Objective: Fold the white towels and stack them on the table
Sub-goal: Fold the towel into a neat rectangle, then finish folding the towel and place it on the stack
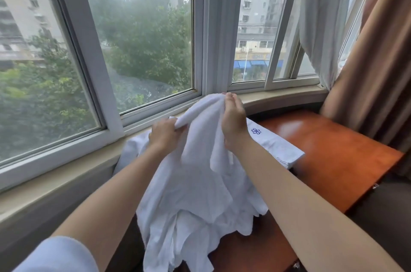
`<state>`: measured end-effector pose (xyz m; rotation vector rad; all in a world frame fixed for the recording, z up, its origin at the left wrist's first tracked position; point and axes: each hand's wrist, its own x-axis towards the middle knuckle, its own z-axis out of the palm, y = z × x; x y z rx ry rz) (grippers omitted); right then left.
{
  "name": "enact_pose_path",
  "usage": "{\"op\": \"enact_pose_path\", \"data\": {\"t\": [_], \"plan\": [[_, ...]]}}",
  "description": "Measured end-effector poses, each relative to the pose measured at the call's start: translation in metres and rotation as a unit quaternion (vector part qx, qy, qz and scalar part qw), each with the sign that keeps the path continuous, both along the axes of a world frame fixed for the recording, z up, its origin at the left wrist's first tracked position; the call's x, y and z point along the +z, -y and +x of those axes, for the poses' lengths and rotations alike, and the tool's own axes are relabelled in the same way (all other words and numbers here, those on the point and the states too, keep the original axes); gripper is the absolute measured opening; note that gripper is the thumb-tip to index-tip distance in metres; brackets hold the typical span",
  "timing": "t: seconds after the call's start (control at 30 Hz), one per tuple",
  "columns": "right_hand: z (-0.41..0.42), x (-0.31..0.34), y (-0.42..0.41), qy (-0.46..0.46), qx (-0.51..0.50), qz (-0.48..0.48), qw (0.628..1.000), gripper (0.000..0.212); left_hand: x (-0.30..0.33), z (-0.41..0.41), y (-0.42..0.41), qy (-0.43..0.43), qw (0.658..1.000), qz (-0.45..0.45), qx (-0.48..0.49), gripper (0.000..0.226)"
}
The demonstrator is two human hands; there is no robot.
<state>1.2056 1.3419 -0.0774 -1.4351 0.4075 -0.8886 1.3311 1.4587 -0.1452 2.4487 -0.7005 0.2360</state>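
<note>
- While my left arm reaches forward from a pale blue sleeve (60, 254), my left hand (165, 135) curls its fingers round a bunched edge of the white towel (200, 171), gripping it.
- To its right and a little higher, my right hand (233, 119) pinches the same towel at its topmost fold, fingers bent over the cloth, forearm stretched out from the lower right.
- Held between both hands, the towel hangs crumpled and unfolded, its lower end spilling onto a heap of white cloth (178, 240) on the tabletop (333, 160).
- Behind my right wrist lies a folded towel (275, 145), flat on the tabletop, with a small blue flower mark near its far end.
- The tabletop is glossy reddish-brown wood, set against a curved windowsill (278, 96); a sheer curtain (320, 16) and a brown curtain (373, 67) hang at the right.
</note>
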Motion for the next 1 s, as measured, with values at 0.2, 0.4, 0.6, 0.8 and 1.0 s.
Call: {"op": "enact_pose_path", "data": {"t": [0.2, 0.4, 0.6, 0.8, 1.0], "plan": [[-0.015, -0.033, 0.003, -0.159, 0.080, -0.071, 0.981, 0.042, 0.081, -0.020, -0.010, -0.019, 0.964, -0.263, -0.018, 0.020], [0.000, -0.024, -0.021, -0.090, 0.167, -0.085, 0.978, 0.064, 0.123, -0.058, -0.015, -0.077, 0.919, -0.339, -0.186, 0.037], [0.003, -0.030, -0.020, -0.106, -0.008, -0.071, 0.992, 0.021, 0.055, -0.046, -0.058, -0.246, 0.892, -0.348, -0.152, 0.080], [0.008, -0.013, -0.012, -0.026, -0.108, -0.052, 0.993, 0.023, -0.006, -0.031, -0.065, -0.169, 0.983, 0.049, -0.061, 0.046], [0.005, -0.034, 0.005, -0.094, -0.151, -0.077, 0.981, 0.023, -0.005, -0.022, -0.040, -0.130, 0.987, -0.085, 0.038, 0.008]]}}
